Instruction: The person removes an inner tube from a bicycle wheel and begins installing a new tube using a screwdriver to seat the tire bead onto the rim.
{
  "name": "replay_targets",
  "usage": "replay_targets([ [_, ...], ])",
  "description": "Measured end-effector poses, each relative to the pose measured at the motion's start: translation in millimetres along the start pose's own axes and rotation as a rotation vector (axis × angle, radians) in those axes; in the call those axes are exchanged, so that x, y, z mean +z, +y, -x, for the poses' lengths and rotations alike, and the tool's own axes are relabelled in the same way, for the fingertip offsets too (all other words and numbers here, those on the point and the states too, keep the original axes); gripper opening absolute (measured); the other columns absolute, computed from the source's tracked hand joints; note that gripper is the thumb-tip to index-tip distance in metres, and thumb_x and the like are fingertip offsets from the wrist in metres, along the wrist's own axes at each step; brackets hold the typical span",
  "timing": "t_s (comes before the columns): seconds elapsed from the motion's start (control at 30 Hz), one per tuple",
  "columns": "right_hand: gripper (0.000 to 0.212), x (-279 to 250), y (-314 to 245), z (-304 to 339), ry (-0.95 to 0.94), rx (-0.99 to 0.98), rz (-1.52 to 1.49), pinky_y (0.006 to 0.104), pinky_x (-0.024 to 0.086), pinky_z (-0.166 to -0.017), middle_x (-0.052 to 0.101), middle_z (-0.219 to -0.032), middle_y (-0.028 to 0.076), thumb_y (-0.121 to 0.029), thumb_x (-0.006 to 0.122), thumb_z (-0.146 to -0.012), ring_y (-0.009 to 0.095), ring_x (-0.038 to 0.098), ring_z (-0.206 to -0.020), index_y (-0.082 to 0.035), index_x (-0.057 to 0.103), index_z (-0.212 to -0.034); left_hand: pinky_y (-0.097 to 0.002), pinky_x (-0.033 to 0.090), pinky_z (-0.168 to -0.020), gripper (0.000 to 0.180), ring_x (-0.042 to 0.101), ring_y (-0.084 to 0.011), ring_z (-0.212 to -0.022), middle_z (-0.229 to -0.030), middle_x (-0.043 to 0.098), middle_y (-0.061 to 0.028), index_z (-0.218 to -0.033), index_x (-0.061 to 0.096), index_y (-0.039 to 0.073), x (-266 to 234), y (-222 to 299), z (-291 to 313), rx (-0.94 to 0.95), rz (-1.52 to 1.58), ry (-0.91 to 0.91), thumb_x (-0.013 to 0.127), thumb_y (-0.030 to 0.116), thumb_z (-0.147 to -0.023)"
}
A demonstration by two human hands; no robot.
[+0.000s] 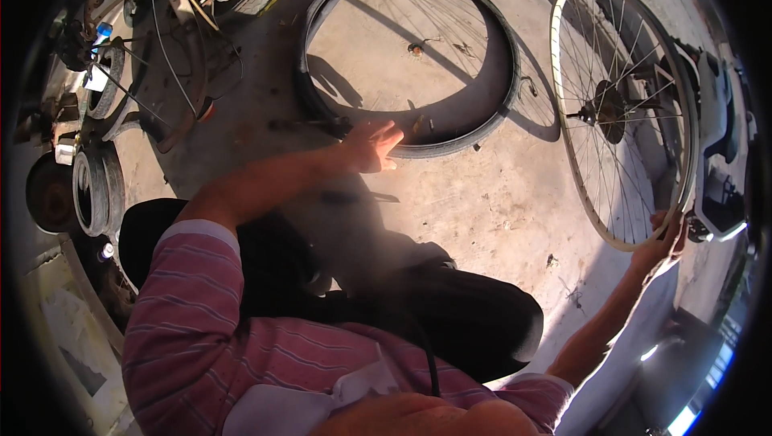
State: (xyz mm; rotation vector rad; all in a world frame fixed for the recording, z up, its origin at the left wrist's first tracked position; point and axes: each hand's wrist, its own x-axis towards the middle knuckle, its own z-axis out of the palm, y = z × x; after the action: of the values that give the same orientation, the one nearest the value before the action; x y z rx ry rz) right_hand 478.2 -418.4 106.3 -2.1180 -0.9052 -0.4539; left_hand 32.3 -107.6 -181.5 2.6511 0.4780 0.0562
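Now your left hand (371, 147) reaches open-fingered, just short of the tyre (410, 58) lying flat on the floor ahead, while your right hand (663, 241) grips the upright wheel (623, 110) by its rim.

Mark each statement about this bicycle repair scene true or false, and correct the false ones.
1. The right hand grips the rim of the spoked wheel. True.
2. The black tyre is mounted on the spoked wheel. False: it lies by itself flat on the concrete floor, apart from the wheel.
3. The left hand reaches toward the near edge of the black tyre with its fingers spread. True.
4. The person wears a plain blue shirt. False: the shirt is pink with thin stripes.
5. The spoked wheel lies flat on the floor. False: it stands upright, held at its lower rim.
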Motion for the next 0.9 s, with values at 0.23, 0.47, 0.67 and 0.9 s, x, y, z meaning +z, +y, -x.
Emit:
replay_targets([
  [0.23, 0.050, 12, -60, 100, -0.242, 0.013, -0.119, 0.0273, 0.045, -0.060, 0.061, -0.071, 0.000, -0.050, 0.085, -0.082, 0.012, 0.055, -0.061, -0.004, 0.065, -0.084, -0.0505, 0.049, -0.107, 0.070, 0.052, -0.0396, -0.137, -0.153, 0.046, -0.0263, -0.146, 0.052, 0.013, 12, -30, -15, -0.142, 0.059, -0.262, 0.073, 0.038, -0.084],
  [0.47, 0.043, 21, -39, 193, -0.545, 0.003, -0.293, 0.0335, 0.048, -0.056, 0.063, -0.072, 0.003, -0.038, 0.087, -0.079, 0.020, 0.061, -0.061, -0.006, 0.062, -0.094, -0.0486, 0.056, -0.077, 0.039, 0.067, -0.0377, -0.095, -0.099, 0.065, -0.0171, -0.105, 0.064, 0.006, -55, -65, -52, -0.073, -0.053, 0.101, 0.077, 0.026, -0.075],
  [0.67, 0.035, 59, -43, 256, -0.545, -0.091, -0.361, 0.0346, 0.050, -0.055, 0.064, -0.072, 0.005, -0.022, 0.090, -0.069, 0.023, 0.063, -0.064, -0.009, 0.063, -0.086, -0.0472, 0.052, -0.082, 0.038, 0.066, -0.0356, -0.100, -0.099, 0.067, -0.0161, -0.109, 0.069, 0.004, -105, -93, -75, -0.109, -0.088, 0.124, 0.078, 0.028, -0.082],
  [0.9, 0.032, 90, -27, 304, -0.537, -0.074, -0.361, 0.0328, 0.052, -0.053, 0.066, -0.069, 0.007, -0.017, 0.092, -0.063, 0.023, 0.065, -0.066, -0.007, 0.066, -0.078, -0.0498, 0.052, -0.081, 0.031, 0.067, -0.0394, -0.097, -0.098, 0.068, -0.0181, -0.096, 0.066, 0.004, -161, -70, -98, -0.308, -0.065, -0.090, 0.072, 0.029, -0.079],
])
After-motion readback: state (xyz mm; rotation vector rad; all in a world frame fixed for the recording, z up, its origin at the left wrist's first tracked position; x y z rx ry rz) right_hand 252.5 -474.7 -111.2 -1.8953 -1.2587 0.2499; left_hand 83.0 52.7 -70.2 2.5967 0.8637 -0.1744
